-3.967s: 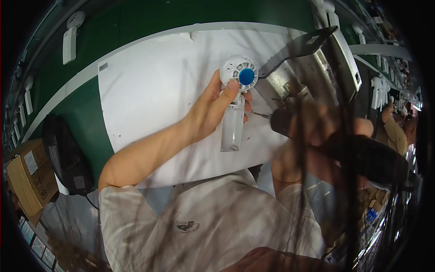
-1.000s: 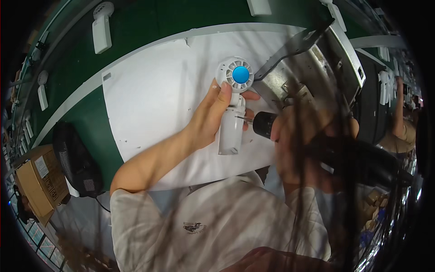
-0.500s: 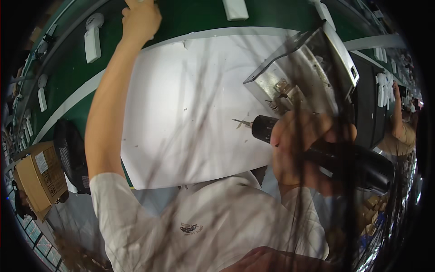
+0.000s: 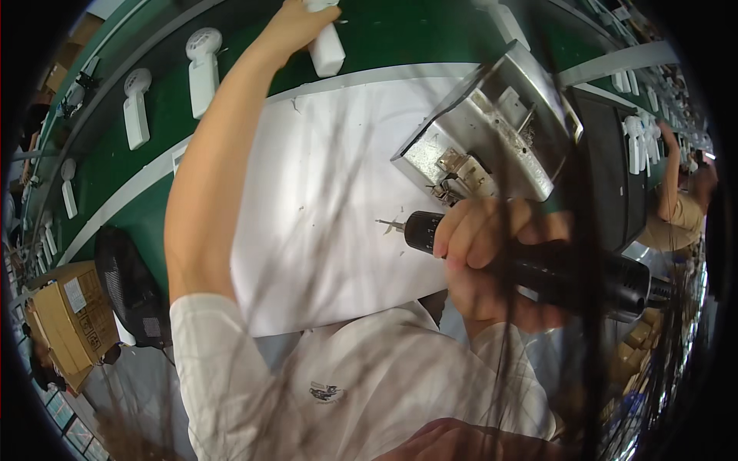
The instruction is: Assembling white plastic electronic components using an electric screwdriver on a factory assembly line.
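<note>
Over the green belt [image 4: 407, 34], a white handheld fan [image 4: 327, 54], its top hidden, seems gripped by the left hand [image 4: 298, 24], while a power screwdriver [image 4: 553, 270] is held by the right hand [image 4: 486, 250], with no screw being driven.

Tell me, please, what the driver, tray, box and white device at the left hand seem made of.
The driver: probably hard plastic, satin black, judging by soft highlights.
The tray: likely bare sheet metal, given its grey, shiny, blotchy faces.
The box: apparently cardboard, by its matt brown panels.
The white device: perhaps moulded plastic, smooth, with evenly rounded edges.
</note>
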A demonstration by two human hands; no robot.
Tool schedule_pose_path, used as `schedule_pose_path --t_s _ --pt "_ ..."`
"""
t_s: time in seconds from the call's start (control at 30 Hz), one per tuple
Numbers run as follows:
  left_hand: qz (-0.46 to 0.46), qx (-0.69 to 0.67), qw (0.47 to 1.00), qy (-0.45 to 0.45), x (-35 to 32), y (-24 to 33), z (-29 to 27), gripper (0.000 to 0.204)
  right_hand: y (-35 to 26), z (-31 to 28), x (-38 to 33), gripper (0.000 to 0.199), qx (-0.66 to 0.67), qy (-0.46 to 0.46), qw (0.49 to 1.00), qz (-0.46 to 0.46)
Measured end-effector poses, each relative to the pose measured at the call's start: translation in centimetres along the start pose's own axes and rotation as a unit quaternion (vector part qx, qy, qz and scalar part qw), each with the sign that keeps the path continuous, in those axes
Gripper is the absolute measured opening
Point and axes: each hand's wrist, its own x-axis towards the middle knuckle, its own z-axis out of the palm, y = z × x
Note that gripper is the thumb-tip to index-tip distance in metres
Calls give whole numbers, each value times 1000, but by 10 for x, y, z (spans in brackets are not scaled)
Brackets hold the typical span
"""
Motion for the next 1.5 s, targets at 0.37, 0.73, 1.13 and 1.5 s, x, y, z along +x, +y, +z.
schedule_pose_path --t_s 0.37,0.73,1.13,1.5 --pt "-77 -493 846 -188 -222 -38 107 46 1 -31 -13 71 -36 -12 996 77" --pt "-97 -518 821 -219 -202 -42 121 47 29 -57 -8 75 -103 22 986 130" --pt "-68 -499 844 -184 -191 -28 159 46 24 -93 10 56 -95 -29 978 184" --pt "-112 -518 819 -218 -183 -6 190 47 -78 -111 54 72 -239 -105 965 13"
